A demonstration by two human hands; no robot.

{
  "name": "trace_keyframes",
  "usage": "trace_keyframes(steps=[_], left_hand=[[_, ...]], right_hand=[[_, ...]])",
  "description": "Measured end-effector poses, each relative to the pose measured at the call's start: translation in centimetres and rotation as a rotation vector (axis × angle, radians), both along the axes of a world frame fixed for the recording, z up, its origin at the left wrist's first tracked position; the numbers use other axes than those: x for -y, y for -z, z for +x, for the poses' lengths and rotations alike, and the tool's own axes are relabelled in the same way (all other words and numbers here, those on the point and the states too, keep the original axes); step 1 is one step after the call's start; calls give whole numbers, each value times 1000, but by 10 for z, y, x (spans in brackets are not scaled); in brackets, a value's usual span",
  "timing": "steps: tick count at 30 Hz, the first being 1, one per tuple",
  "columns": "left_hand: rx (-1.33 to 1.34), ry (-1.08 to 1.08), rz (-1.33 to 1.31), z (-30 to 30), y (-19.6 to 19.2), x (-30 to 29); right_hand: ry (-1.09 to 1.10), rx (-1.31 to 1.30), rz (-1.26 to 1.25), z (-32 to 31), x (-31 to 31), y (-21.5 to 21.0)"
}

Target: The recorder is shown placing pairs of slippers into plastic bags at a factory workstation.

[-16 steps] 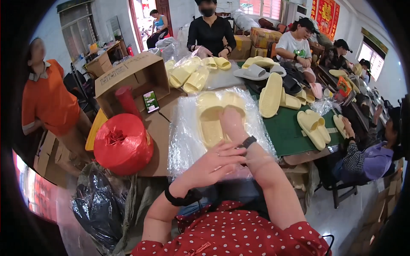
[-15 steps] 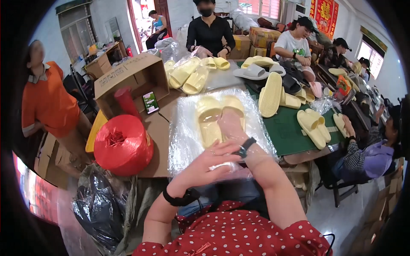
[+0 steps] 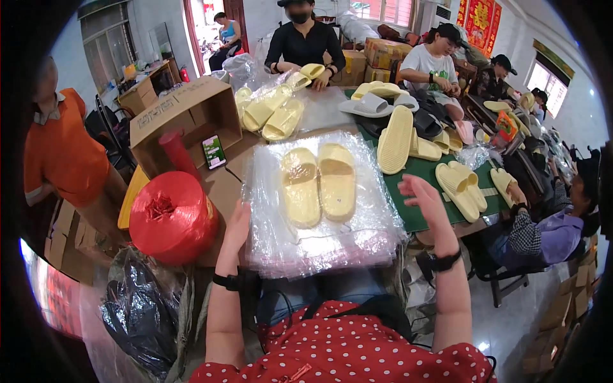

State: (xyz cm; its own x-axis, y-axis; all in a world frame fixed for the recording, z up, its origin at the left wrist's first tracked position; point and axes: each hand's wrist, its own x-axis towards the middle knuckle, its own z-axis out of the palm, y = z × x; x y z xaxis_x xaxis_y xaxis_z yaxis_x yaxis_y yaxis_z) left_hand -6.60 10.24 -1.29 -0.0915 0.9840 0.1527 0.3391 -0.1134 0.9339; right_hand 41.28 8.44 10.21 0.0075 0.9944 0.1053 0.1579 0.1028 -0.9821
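Observation:
A pair of pale yellow slippers (image 3: 319,185) lies side by side, toes away from me, on a stack of clear plastic bags (image 3: 377,246). Glare hides whether the slippers are inside the top bag. My left hand (image 3: 237,225) is beside the stack's left edge, fingers stretched out and thumb side up; whether it touches the plastic is unclear. Raised off the stack's right side, my right hand (image 3: 423,199) is open, its fingers apart and holding nothing. Dark bands circle both wrists.
Left of the stack are a red twine roll (image 3: 172,217), a phone (image 3: 214,152) and an open cardboard box (image 3: 185,124). More slippers (image 3: 274,115) in clear plastic lie beyond. Loose slippers (image 3: 396,140) cover the green surface at right. Several people work around the tables.
My right hand has come off the slippers and moved out to the right. My left hand has shifted to the stack's left edge. The slippers now lie uncovered by hands, slightly apart.

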Motion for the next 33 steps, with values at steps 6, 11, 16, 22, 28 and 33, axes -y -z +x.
trace_keyframes(steps=[6,11,16,22,28,33], left_hand=[[214,161,64,27,-18,11],[647,175,-176,-12,27,21],[812,229,-148,6,16,24],[493,26,-147,28,-7,46],[-349,-225,113,30,-96,77],[-456,270,343,58,-117,75]], right_hand=[[-66,16,-39,-20,-132,126],[-257,-22,29,-93,-142,112],[-111,152,-30,-89,-98,113],[-96,73,-12,-48,-69,138],[129,138,212,-54,-51,40],[-285,443,638,-111,-31,-22]])
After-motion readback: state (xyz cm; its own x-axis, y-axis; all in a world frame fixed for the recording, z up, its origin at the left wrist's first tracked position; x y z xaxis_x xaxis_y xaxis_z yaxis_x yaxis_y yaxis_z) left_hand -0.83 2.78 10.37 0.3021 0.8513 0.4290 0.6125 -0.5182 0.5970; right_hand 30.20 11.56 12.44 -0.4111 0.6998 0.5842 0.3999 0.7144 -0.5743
